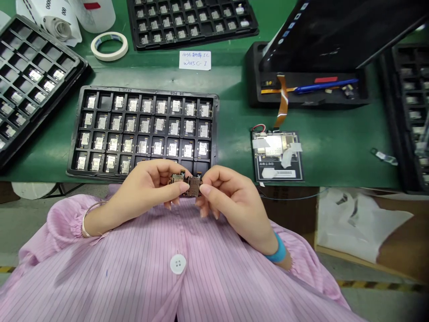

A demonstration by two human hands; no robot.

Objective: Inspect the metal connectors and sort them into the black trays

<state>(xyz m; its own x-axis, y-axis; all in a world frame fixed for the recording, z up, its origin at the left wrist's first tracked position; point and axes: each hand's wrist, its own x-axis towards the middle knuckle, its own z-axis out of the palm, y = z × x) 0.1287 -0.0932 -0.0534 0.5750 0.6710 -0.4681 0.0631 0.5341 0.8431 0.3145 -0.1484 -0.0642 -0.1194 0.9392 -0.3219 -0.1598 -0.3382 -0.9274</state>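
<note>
Two small circuit boards meet between my hands, just over the front edge of the bench. My left hand point(157, 185) pinches the left circuit board point(177, 179) between thumb and fingers. The right circuit board point(193, 186), darker on its face, is gripped along its right side by my right hand point(223, 192). Whether the two boards are joined or only touching, I cannot tell. Behind my hands lies a black compartment tray point(216, 134) holding rows of similar boards with silvery card slots; one cell in its back row is bare. My fingers hide part of its front row.
More board trays stand at the left point(75, 60), back point(194, 42) and far right point(398, 134). A tape roll point(124, 47) and a handwritten label point(195, 60) lie behind. Right of centre, a device module point(279, 167) connects by an orange flex cable point(282, 103) to a propped screen point(321, 44).
</note>
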